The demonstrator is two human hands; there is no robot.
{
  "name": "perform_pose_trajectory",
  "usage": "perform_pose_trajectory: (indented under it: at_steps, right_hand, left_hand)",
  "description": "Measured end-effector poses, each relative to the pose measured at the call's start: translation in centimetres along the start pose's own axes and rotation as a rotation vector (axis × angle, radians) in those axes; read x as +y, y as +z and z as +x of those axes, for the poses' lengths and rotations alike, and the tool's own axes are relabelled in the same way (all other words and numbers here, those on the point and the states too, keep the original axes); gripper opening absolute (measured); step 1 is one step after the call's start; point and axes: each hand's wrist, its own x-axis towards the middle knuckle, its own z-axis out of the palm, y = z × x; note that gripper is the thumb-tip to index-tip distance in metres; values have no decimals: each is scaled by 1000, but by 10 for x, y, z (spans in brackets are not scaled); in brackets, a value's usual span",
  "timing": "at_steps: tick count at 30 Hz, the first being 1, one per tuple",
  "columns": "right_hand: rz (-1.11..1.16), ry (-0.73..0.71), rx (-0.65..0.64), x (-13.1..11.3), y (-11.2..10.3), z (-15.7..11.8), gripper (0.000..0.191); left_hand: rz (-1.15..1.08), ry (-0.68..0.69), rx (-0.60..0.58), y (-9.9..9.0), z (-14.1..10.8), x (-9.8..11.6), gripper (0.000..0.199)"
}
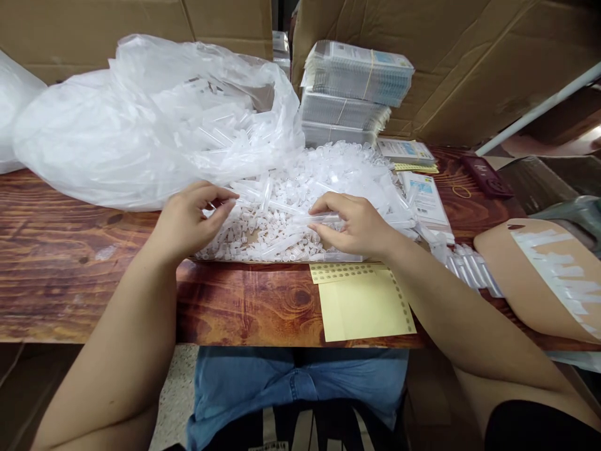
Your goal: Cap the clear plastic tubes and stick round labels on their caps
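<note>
My left hand (195,216) is over the left edge of a shallow cardboard tray (225,261). Its thumb and fingers are pinched together; whatever they hold, if anything, is too small to make out. Between the thumb and fingers of my right hand (354,220) lies a clear plastic tube (323,219), roughly level above the tray. Many small translucent plastic caps (256,228) fill the front of the tray, with more clear tubes (267,193) lying across them. Behind my left hand, a large clear plastic bag (103,138) gapes toward the tray with tubes inside.
Yellow sticker sheets (366,307) lie at the table's front edge. Banded stacks of printed packs (357,75) stand behind the tray. To the right are filled tubes (472,269), a tan board with white strips (507,257), a dark red case (486,175) and a rubber band (461,191).
</note>
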Motion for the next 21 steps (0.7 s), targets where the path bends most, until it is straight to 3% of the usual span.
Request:
perform_pose_trajectory:
  at_steps: [2,4,8,12,17,21]
  right_hand:
    - [47,108,-47,4,1,4,18]
    - [27,126,-80,9,1,9,19]
    - [-185,-5,-190,14,1,22,12]
    - [-330,-17,-240,4,8,42,17]
    - [-575,-164,-294,-18,35,78,35]
    - [-754,-318,-379,-22,54,94,33]
  left_hand:
    - [-22,-69,34,-1,2,-4,29]
    - [-50,-122,45,0,4,-8,29]
    - [-83,-176,67,5,4,-14,29]
    - [-130,-220,82,7,3,-15,30]
    - [-163,-267,105,10,3,-16,31]
    - [-198,-274,120,14,3,-13,31]
